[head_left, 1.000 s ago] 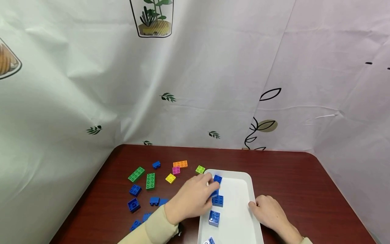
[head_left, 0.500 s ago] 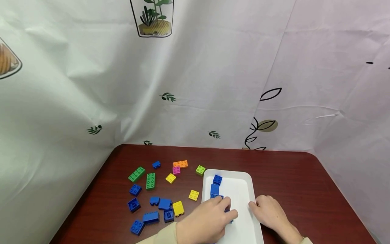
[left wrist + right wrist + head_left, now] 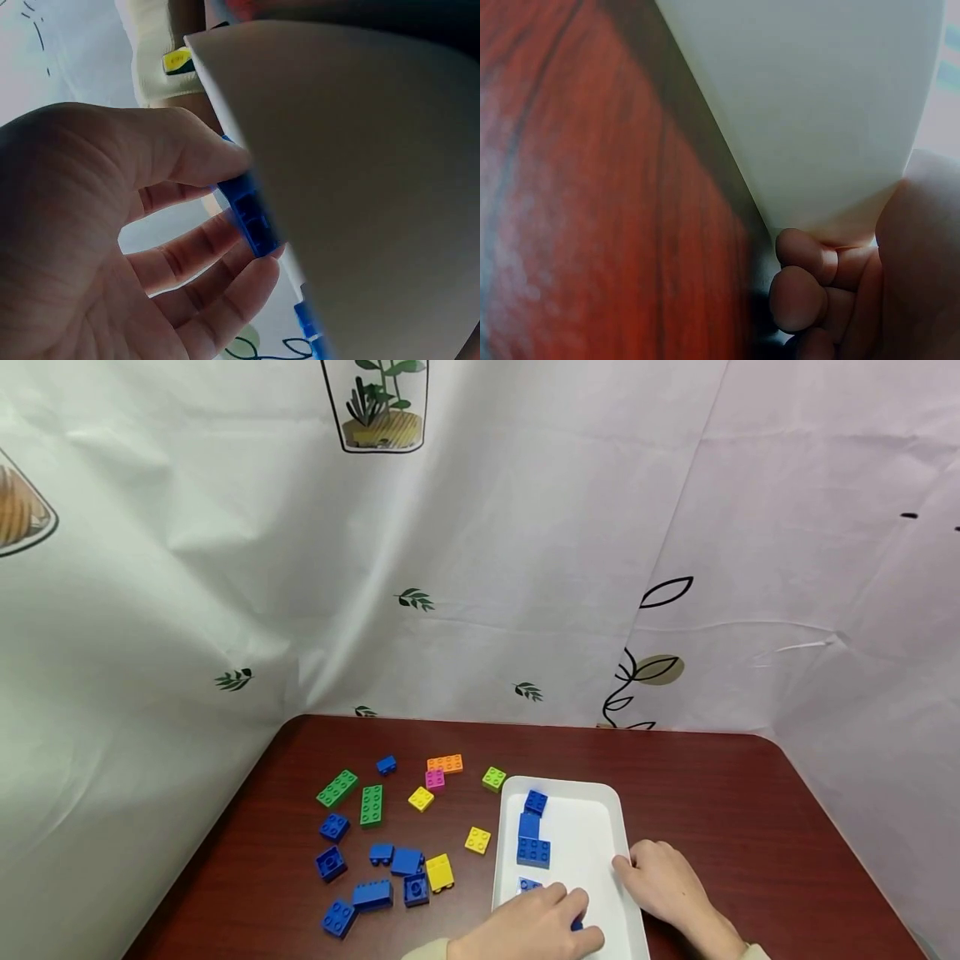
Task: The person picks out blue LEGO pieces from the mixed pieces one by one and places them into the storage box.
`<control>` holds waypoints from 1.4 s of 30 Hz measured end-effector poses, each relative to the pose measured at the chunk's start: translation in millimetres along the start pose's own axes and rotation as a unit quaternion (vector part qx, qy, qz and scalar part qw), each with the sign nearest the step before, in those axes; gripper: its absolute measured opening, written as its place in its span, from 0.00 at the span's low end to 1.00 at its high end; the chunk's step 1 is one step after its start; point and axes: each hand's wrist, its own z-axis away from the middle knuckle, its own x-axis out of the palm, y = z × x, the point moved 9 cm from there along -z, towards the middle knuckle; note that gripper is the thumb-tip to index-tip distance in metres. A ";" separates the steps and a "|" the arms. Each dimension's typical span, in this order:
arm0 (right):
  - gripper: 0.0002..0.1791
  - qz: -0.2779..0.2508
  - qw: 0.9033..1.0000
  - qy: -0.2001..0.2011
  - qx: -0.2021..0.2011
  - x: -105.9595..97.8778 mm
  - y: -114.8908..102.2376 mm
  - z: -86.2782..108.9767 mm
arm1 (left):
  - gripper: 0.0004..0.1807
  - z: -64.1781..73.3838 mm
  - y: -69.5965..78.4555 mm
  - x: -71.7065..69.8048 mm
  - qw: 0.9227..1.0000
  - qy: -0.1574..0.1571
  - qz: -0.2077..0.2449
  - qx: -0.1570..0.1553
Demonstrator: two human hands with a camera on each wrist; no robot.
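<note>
Blue brick pinched in the left hand; right hand grips the edge of the white tray.

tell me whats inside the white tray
The white tray holds three blue bricks in plain view and a fourth, partly covered by the left hand, which pinches another blue brick. Whatever lies beneath that hand cannot be seen.

- Right hand gripping the white tray, fingers curled
- Tray extending away above the hand
- Reddish-brown wood-grain worktop beyond the fingertips
</note>
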 end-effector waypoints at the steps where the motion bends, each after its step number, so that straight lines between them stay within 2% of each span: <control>1: 0.25 0.000 1.000 -0.001 0.000 0.2 0.1 -0.2 | 0.26 -0.3 0.5 1.7 1.000 -0.004 0.001 0.001; 7: 0.26 -0.001 1.000 0.001 -0.001 0.4 -0.1 -1.1 | 0.28 -0.5 2.3 8.0 1.000 -0.016 0.000 -0.003; 15: 0.25 -0.004 1.000 0.003 -0.004 0.4 -1.9 -0.5 | 0.39 7.2 -3.5 6.1 0.997 -0.009 -0.063 -0.052; 21: 0.25 -0.004 1.000 0.002 -0.003 0.1 -1.7 -0.7 | 0.45 13.0 -14.6 -4.7 0.997 -0.006 -0.033 -0.075; 25: 0.25 -0.002 1.000 0.001 0.000 0.4 -0.7 -1.3 | 0.51 18.6 -26.4 -9.8 0.995 -0.010 -0.002 -0.097; 30: 0.25 -0.001 1.000 -0.001 0.003 0.7 0.3 -1.4 | 0.51 27.1 -43.5 -16.1 0.991 -0.007 0.009 -0.131; 36: 0.25 0.001 1.000 -0.002 -0.001 0.4 -0.4 -1.6 | 0.52 38.8 -70.1 -26.4 0.981 0.032 0.044 -0.185; 42: 0.26 0.001 1.000 -0.004 -0.004 0.1 -0.5 -1.1 | 0.52 51.8 -97.5 -36.7 0.970 0.077 0.033 -0.230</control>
